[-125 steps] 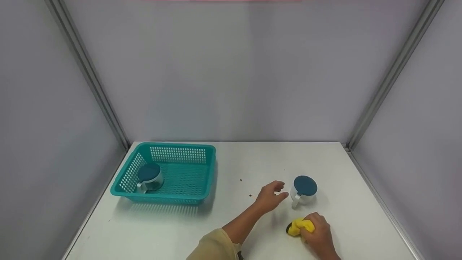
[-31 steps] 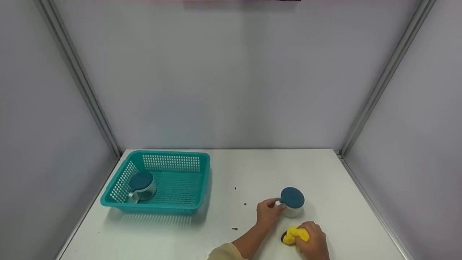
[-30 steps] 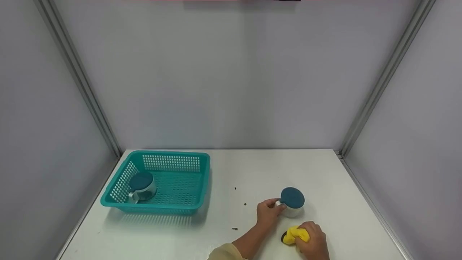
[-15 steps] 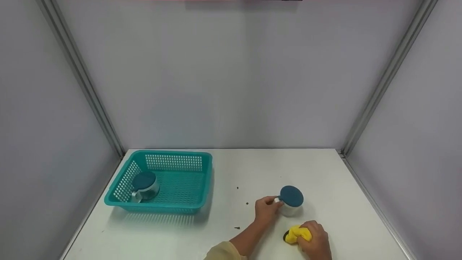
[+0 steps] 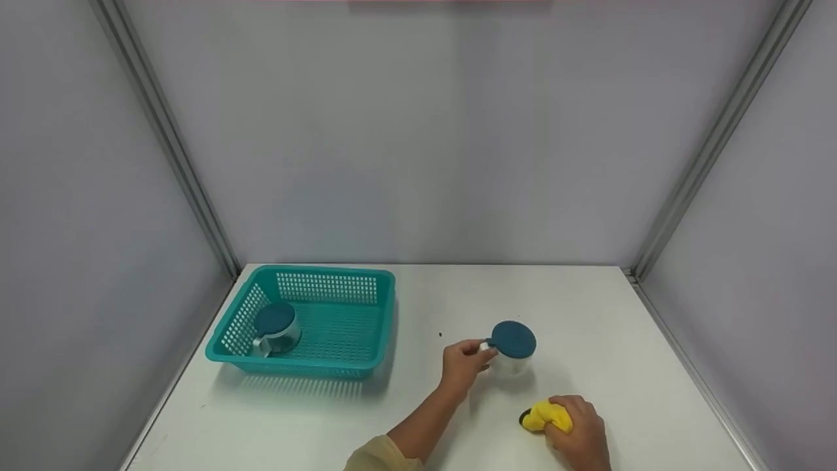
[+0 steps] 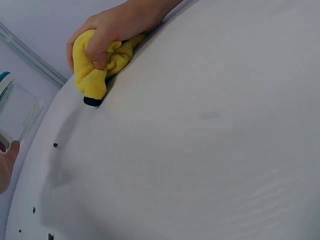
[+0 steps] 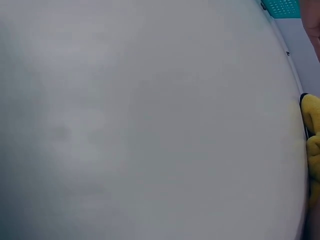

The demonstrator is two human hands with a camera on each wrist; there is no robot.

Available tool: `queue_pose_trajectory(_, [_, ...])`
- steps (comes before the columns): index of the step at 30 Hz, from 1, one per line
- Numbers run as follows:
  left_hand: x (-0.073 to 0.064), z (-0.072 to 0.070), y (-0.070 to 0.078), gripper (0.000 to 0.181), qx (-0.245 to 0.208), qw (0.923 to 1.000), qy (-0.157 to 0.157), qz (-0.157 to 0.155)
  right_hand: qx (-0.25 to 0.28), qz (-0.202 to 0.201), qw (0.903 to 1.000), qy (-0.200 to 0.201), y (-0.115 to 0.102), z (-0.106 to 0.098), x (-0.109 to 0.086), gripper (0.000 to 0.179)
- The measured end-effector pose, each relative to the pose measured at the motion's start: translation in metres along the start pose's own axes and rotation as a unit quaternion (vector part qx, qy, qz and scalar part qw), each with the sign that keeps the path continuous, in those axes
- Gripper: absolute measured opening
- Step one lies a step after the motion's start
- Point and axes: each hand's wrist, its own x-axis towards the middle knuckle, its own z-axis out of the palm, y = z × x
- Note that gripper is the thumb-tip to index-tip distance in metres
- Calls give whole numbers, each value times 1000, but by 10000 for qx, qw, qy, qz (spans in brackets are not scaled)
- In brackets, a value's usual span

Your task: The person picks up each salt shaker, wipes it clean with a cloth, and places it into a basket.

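Note:
My left hand (image 5: 464, 366) holds a clear mug (image 5: 510, 363) by its pale handle. The mug's round blue lid (image 5: 513, 339) is on, and a shadow apart from its base shows it lifted off the table. In the left wrist view, only part of the glass (image 6: 17, 112) and the thumb (image 6: 6, 170) show at the left edge. Lower right, my right hand (image 5: 579, 432) grips a bunched yellow cloth (image 5: 548, 417) with a dark edge, on the tabletop. The right wrist view catches just a strip of the cloth (image 7: 312, 112).
A teal plastic basket (image 5: 386, 327) stands at the left of the white table (image 5: 294, 425). Inside it sits another blue-lidded mug (image 5: 278, 327). Small dark specks (image 6: 34, 210) lie on the tabletop. Grey walls (image 5: 418, 131) enclose the back and sides.
My left hand has reached the mug, taken its handle, and now raised it, shifting it leftward. The right hand keeps its grip on the cloth in nearly the same place.

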Motion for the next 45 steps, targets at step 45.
queue_pose_trajectory(45, [-49,-108,43,30,150,9913,1129,653,2228,-286,9733,464,-125,54,-1,40])
